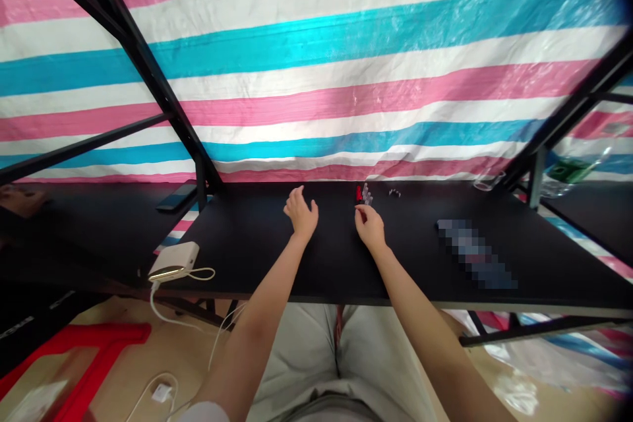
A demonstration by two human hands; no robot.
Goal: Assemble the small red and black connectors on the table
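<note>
My left hand (301, 214) is held over the black table (247, 231), thumb and fingers apart, with nothing in it. To its right, my right hand (370, 225) has thumb and forefinger pinched together; whatever lies between the tips is too small to name. Just beyond those fingertips a small red piece (359, 193) stands beside a cluster of small clear or whitish pieces (366, 195). A few tiny dark, shiny bits (394, 193) lie a little farther right.
A white box-shaped device (174, 260) with a cable sits at the left front edge. Toward the right lies a pixelated dark object (475, 254); a clear cup (488, 179) stands behind it. Black frame bars flank the table. Another person's hand (22, 200) and a phone (177, 197) are at left.
</note>
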